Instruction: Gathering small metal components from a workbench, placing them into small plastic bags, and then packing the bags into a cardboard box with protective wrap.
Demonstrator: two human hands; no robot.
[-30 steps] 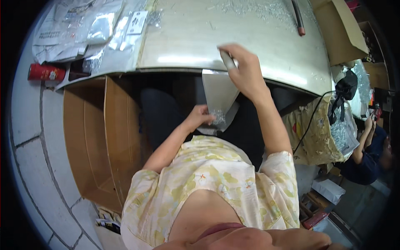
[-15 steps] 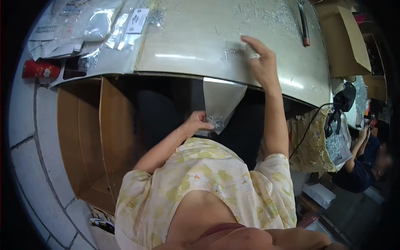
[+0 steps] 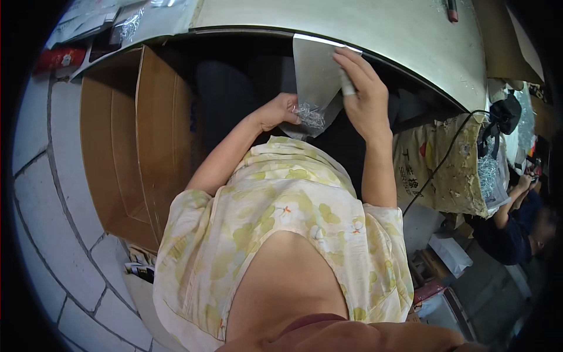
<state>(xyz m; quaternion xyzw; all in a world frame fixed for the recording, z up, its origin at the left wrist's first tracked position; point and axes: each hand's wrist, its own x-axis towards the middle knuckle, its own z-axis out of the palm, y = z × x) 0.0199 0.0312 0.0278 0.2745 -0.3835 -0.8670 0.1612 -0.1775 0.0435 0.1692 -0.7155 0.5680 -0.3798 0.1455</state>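
A clear plastic bag (image 3: 316,67) hangs at the table's front edge, over my lap. Small shiny wire-like metal pieces (image 3: 311,116) lie heaped in its bottom. My left hand (image 3: 278,112) is closed on the bag's lower left side, thumb beside the pieces. At the upper right of the bag is my right hand (image 3: 365,97), its fingers stretched out over the bag's edge and the thumb apart from them. White wrapping covers one digit of that hand.
The pale table (image 3: 264,14) spans the far side. An open cardboard box (image 3: 120,146) stands left, near a red can (image 3: 58,60). A worn sack (image 3: 446,161) with metal pieces and a black cord (image 3: 431,176) are at right. Beyond it sits another person (image 3: 510,226).
My right hand has come off the tabletop, toward me and down to the bag. The view has tilted, so less of the tabletop shows. My left hand stays on the bag.
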